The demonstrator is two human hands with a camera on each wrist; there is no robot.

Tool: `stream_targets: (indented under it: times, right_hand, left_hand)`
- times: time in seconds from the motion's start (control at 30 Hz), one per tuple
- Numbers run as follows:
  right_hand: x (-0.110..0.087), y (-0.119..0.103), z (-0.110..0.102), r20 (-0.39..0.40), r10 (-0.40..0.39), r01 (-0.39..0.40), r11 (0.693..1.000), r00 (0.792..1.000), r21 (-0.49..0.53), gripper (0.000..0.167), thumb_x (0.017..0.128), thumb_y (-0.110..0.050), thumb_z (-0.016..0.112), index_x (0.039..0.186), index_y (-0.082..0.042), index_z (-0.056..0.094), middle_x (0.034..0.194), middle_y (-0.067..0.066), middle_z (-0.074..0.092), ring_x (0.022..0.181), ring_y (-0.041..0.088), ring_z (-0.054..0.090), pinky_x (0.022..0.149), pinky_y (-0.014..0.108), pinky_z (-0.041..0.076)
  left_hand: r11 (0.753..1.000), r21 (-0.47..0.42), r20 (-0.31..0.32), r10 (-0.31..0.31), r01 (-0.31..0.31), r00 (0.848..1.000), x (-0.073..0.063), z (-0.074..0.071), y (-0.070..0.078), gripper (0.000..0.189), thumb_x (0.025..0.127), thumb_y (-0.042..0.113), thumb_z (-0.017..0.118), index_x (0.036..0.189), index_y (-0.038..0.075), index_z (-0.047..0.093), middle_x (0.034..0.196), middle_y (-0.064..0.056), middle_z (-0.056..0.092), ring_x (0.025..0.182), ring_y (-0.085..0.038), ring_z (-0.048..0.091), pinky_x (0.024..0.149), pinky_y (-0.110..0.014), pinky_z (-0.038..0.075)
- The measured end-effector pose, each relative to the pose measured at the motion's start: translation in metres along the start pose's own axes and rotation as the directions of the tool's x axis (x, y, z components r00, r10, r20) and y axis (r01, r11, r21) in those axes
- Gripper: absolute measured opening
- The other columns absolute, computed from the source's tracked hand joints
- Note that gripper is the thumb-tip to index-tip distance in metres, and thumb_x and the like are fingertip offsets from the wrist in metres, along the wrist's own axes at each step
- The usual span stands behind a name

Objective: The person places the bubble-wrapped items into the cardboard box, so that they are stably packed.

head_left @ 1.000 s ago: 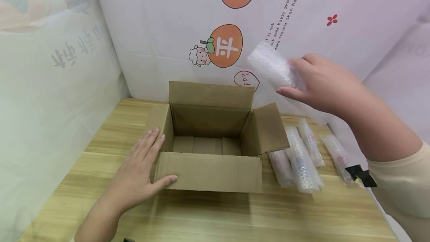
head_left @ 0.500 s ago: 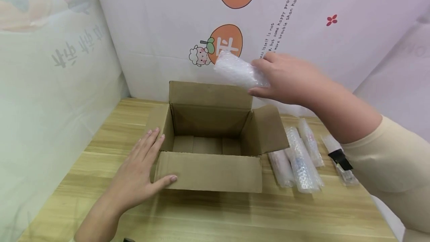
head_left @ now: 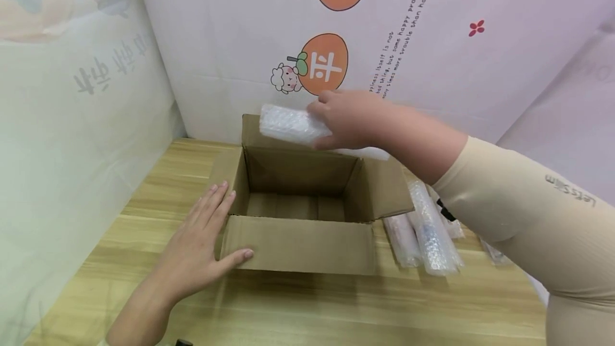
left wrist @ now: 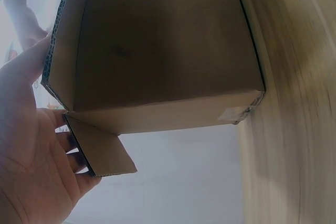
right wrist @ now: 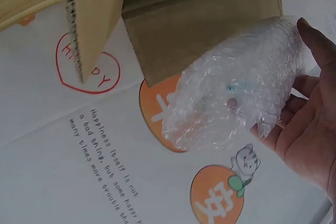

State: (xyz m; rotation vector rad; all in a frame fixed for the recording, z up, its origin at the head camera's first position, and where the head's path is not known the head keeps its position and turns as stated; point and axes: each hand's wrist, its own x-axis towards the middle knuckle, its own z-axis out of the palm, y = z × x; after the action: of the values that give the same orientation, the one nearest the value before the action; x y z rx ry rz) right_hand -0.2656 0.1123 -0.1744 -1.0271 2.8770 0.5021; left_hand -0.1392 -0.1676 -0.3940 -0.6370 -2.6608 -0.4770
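An open cardboard box [head_left: 298,244] stands on the wooden table, its flaps spread outward and its visible floor bare. My left hand [head_left: 197,244] rests at the box's left corner with straight fingers on the side flap and the thumb on the front flap. In the left wrist view those fingers lie along a small flap [left wrist: 102,148]. My right hand [head_left: 348,119] grips a bubble-wrapped bundle [head_left: 288,124] over the box's back edge. The right wrist view shows the clear bubble wrap [right wrist: 236,87] with thumb and fingers around one end; the contents are blurred by the wrap.
Several more bubble-wrapped rolls [head_left: 432,234] lie on the table to the right of the box, partly hidden by the right sleeve [head_left: 519,202]. A white printed sheet [head_left: 216,41] hangs behind the table [head_left: 144,228] and along its sides.
My right hand has carried the bubble-wrapped bundle leftward and down, from above the rolls at right to over the box's back flap. The left hand and the box have stayed put.
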Motion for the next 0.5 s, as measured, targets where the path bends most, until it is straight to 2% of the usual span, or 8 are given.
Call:
stream_targets:
  times: [0.17,0.33,0.5]
  right_hand:
    - [0.017,-0.017,0.007,0.052,-0.063,0.064,0.998,0.997,-0.001,0.061,0.088,-0.053,0.064,0.133,-0.014,0.052,0.119,0.006,0.054,0.104,0.026,0.056,0.09,0.044,0.051]
    - [0.034,-0.032,0.018,0.141,-0.098,0.095,0.995,0.985,0.022,0.061,0.089,-0.049,0.066,0.136,-0.013,0.053,0.129,0.007,0.054,0.11,0.025,0.055,0.096,0.042,0.05]
    - [0.048,-0.043,0.027,0.235,-0.116,0.112,0.993,0.965,0.031,0.062,0.09,-0.047,0.066,0.14,-0.013,0.051,0.134,0.007,0.053,0.114,0.023,0.055,0.103,0.039,0.048]
  left_hand:
    - [1.0,0.003,0.004,-0.004,0.004,1.0,0.0,0.0,0.0,0.106,0.081,0.071,0.061,0.159,0.016,0.014,0.166,-0.002,0.01,0.153,-0.027,0.011,0.126,-0.035,0.007]
    - [1.0,0.009,0.002,-0.003,0.003,1.0,-0.001,-0.001,0.0,0.106,0.082,0.071,0.061,0.159,0.016,0.014,0.166,-0.002,0.01,0.152,-0.027,0.011,0.126,-0.036,0.008]
    - [1.0,0.007,0.007,-0.008,0.008,1.0,-0.001,-0.002,0.001,0.106,0.082,0.071,0.061,0.159,0.016,0.013,0.166,-0.002,0.01,0.152,-0.028,0.011,0.126,-0.036,0.007]
